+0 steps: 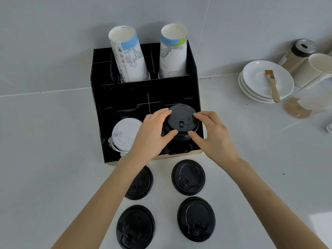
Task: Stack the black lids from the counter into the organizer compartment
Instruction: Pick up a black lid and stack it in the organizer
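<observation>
Both hands hold the stack of black lids [181, 123] in the front right compartment of the black organizer [100, 97]. The left hand [152, 130] and the right hand [213, 133] sit on opposite sides, w/ fingers [162, 112] curled around the rim of the top lid and thumbs at the near edge. This two-side hold probably keeps the stack straight while the top lid is pressed to nest, b/c one hand alone could tilt it.

Four more black lids lie flat on the desk [45, 141] in front of the organizer, approx. in two rows: one [188, 177] free, one [142, 184] partly under the left forearm, two [135, 227] [196, 219] nearer. So the task looks not yet half done.

The white lids [125, 135] fill the neighbour compartment, left of the black stack.
</observation>
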Demonstrator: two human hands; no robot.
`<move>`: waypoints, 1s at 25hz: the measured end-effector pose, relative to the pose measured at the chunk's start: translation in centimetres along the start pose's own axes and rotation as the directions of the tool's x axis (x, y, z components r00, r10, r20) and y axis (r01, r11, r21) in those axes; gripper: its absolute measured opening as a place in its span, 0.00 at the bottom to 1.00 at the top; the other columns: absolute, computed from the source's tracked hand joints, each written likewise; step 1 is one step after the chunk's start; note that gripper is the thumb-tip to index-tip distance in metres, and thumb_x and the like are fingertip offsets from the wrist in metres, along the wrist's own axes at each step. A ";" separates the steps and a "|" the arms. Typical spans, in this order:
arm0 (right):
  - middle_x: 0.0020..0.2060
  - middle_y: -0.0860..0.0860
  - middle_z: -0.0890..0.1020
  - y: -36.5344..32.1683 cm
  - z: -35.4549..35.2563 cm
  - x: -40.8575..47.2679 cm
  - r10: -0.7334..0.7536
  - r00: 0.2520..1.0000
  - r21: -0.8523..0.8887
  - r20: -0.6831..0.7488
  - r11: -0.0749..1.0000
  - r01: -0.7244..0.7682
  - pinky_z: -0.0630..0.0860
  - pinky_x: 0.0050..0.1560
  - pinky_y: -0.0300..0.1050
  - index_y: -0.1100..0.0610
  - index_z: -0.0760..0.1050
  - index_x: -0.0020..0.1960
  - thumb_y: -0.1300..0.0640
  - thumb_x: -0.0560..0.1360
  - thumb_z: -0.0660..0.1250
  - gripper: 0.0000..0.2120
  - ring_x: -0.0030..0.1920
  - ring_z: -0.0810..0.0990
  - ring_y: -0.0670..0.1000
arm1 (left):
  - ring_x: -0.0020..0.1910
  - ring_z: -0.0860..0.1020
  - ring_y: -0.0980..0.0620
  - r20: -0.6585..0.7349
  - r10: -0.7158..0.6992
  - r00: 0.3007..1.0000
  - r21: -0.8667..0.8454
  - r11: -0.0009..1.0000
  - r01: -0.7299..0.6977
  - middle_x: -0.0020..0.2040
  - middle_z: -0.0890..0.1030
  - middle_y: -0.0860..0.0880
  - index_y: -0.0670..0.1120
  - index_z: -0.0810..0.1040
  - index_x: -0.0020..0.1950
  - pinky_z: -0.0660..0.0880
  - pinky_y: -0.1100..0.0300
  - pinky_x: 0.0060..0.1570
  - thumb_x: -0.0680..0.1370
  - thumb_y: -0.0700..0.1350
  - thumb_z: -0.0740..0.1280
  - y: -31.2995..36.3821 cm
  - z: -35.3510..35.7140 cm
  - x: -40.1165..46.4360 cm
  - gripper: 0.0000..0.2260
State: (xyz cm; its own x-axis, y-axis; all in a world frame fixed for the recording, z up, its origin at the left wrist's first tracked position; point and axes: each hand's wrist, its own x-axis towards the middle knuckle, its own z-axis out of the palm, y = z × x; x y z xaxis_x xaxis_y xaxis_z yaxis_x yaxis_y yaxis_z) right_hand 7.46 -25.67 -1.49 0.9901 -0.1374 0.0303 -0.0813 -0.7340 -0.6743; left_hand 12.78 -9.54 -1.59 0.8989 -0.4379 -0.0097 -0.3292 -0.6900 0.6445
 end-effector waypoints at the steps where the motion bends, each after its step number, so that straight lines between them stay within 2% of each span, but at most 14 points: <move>1: 0.61 0.55 0.71 0.0 0.1 0.0 0.002 1.000 0.002 -0.003 1.000 -0.002 0.62 0.58 0.36 0.59 0.67 0.63 0.58 0.71 0.67 0.22 0.62 0.69 0.54 | 0.67 0.62 0.49 -0.004 -0.002 1.000 0.006 1.000 0.002 0.70 0.66 0.50 0.48 0.62 0.68 0.56 0.66 0.58 0.73 0.47 0.66 0.0 0.1 -0.1 0.25; 4: 0.61 0.55 0.71 0.0 0.2 -0.1 0.002 1.000 0.000 -0.017 1.000 -0.002 0.62 0.57 0.35 0.59 0.67 0.63 0.58 0.71 0.67 0.22 0.61 0.69 0.54 | 0.67 0.62 0.49 -0.009 -0.005 1.000 -0.008 1.000 0.005 0.70 0.65 0.50 0.48 0.61 0.68 0.58 0.65 0.60 0.73 0.47 0.65 0.1 0.4 -0.2 0.25; 6: 0.61 0.55 0.71 0.0 0.3 -0.2 -0.006 1.000 -0.002 -0.021 1.000 0.006 0.63 0.57 0.37 0.59 0.68 0.62 0.58 0.71 0.67 0.21 0.61 0.69 0.54 | 0.67 0.64 0.47 0.004 -0.020 1.000 -0.040 0.999 0.020 0.71 0.65 0.49 0.47 0.61 0.68 0.64 0.55 0.65 0.74 0.46 0.65 0.2 0.5 -0.4 0.25; 9: 0.61 0.55 0.71 0.0 0.6 -0.3 -0.008 0.999 0.007 -0.037 1.000 0.009 0.61 0.55 0.33 0.58 0.69 0.62 0.58 0.71 0.67 0.20 0.61 0.69 0.54 | 0.65 0.67 0.45 0.005 -0.037 0.999 -0.090 0.995 0.038 0.71 0.65 0.48 0.46 0.61 0.68 0.69 0.46 0.62 0.73 0.45 0.65 0.3 0.4 -0.4 0.25; 12: 0.61 0.55 0.72 -0.1 0.7 -0.2 -0.006 0.998 0.010 -0.059 1.000 0.006 0.59 0.55 0.30 0.58 0.70 0.61 0.59 0.70 0.68 0.20 0.61 0.69 0.54 | 0.65 0.68 0.45 -0.008 -0.035 0.999 -0.129 0.991 0.034 0.70 0.66 0.47 0.45 0.62 0.67 0.71 0.49 0.62 0.73 0.42 0.65 0.3 0.5 -0.5 0.24; 15: 0.61 0.54 0.72 -0.1 0.7 -0.3 -0.002 0.999 0.022 -0.052 1.000 0.003 0.62 0.55 0.33 0.58 0.70 0.61 0.60 0.70 0.68 0.20 0.61 0.70 0.54 | 0.64 0.69 0.47 -0.029 -0.022 0.999 -0.152 0.988 0.017 0.69 0.67 0.46 0.45 0.64 0.67 0.70 0.57 0.61 0.74 0.40 0.64 0.1 0.5 -0.7 0.22; 17: 0.61 0.54 0.72 -0.1 0.6 -0.1 0.010 0.999 0.035 -0.041 0.999 -0.009 0.63 0.56 0.35 0.58 0.70 0.62 0.60 0.70 0.68 0.20 0.60 0.70 0.53 | 0.64 0.69 0.48 -0.026 -0.017 1.000 -0.147 0.989 0.013 0.69 0.68 0.47 0.45 0.65 0.66 0.69 0.59 0.61 0.74 0.40 0.65 -0.1 0.4 -0.7 0.22; 23: 0.62 0.54 0.70 0.1 0.5 0.1 0.003 1.000 0.003 -0.016 1.000 -0.003 0.59 0.55 0.30 0.58 0.68 0.63 0.59 0.71 0.67 0.21 0.62 0.68 0.54 | 0.65 0.67 0.47 -0.009 -0.029 1.000 -0.115 0.993 0.028 0.69 0.67 0.47 0.46 0.64 0.67 0.69 0.49 0.64 0.74 0.42 0.65 0.0 0.4 -0.6 0.22; 25: 0.64 0.54 0.69 0.1 0.5 -0.3 -0.007 1.000 -0.002 -0.009 1.000 0.007 0.59 0.55 0.31 0.57 0.67 0.64 0.59 0.71 0.66 0.22 0.63 0.67 0.53 | 0.66 0.66 0.47 0.004 -0.029 1.000 -0.106 0.994 0.029 0.70 0.65 0.47 0.46 0.63 0.67 0.67 0.48 0.65 0.74 0.43 0.64 0.0 0.3 -0.6 0.23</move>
State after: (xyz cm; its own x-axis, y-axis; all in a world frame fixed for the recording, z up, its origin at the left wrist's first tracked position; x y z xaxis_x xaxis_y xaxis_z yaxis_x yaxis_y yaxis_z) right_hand 7.19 -25.41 -1.91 0.9895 -0.1381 0.0419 -0.0742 -0.7362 -0.6727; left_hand 12.15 -9.45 -1.86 0.9069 -0.4202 -0.0318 -0.2702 -0.6376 0.7214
